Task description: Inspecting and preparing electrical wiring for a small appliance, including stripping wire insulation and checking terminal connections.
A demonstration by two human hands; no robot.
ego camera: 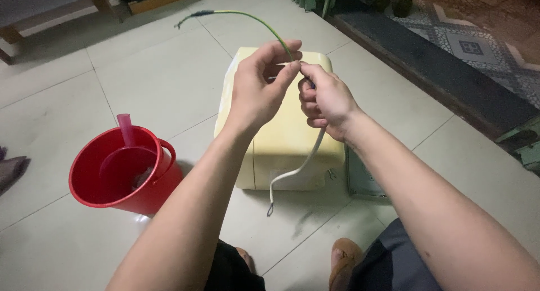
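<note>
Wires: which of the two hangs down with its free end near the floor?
The white wire, dropping from the right hand. The green wire arcs up and away from the left hand.

No packages, labels, signs or screens in view.

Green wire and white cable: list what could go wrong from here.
1. The green wire ends in bare strands that arc free above the floor; they could snag or prick.
2. Both hands, left hand and right hand, pinch one spot, so the joint may slip apart.
3. The white cable dangles loose.
</note>
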